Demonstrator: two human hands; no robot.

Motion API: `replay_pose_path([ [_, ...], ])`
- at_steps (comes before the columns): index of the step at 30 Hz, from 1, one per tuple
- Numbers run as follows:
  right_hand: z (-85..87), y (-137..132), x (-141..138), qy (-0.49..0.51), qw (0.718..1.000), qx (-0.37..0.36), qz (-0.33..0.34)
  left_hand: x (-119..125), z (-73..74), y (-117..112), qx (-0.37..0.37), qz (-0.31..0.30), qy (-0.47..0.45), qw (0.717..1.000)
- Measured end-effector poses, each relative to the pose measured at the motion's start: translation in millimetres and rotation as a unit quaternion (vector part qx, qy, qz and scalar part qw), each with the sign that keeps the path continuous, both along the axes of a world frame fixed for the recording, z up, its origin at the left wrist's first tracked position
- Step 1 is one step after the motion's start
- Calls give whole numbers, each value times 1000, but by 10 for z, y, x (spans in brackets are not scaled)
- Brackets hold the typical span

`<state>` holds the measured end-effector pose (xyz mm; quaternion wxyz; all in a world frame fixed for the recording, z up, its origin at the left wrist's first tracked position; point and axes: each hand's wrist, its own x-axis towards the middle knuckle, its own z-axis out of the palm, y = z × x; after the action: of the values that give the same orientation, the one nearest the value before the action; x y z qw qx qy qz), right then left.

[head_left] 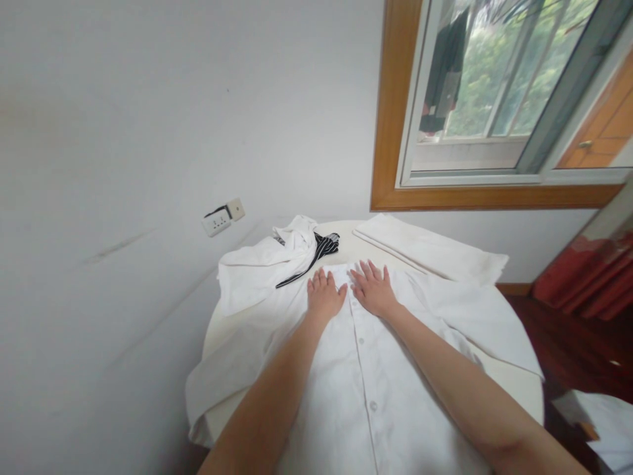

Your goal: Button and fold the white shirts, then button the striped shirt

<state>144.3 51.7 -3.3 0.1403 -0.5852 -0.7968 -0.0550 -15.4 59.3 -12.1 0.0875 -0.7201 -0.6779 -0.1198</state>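
Note:
A white button-up shirt (341,376) lies spread front side up, its row of buttons running down the middle towards me. Its sleeves stretch out to both sides, the left one hanging over the edge of the round cream table (519,389). Near the collar end, my left hand (325,295) rests flat on the cloth left of the buttons. My right hand (374,290) lies flat just right of them, fingers spread. Both hands press on the fabric without gripping it.
A crumpled white garment (257,267) with a black striped piece (324,245) lies back left. Folded white cloth (435,247) lies back right. A wall with a socket (216,222) stands behind, beside a wood-framed window (388,105). White cloth (603,422) sits low at right.

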Motion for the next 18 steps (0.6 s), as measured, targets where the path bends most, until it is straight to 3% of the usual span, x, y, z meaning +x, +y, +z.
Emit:
replay_pose_path([
  [5,-52,-52,-81,8,998,-63,-2,-28,-23,27,1,2,-18,1000],
  [11,-41,-65,-60,26,998,-60,3,-6,34,-59,37,-19,-19,999],
  [15,-19,-96,-43,24,998,-66,1,-138,258,-225,64,-47,26,997],
  [18,-24,-112,-19,24,998,-65,4,-451,506,-362,54,-25,53,997],
])
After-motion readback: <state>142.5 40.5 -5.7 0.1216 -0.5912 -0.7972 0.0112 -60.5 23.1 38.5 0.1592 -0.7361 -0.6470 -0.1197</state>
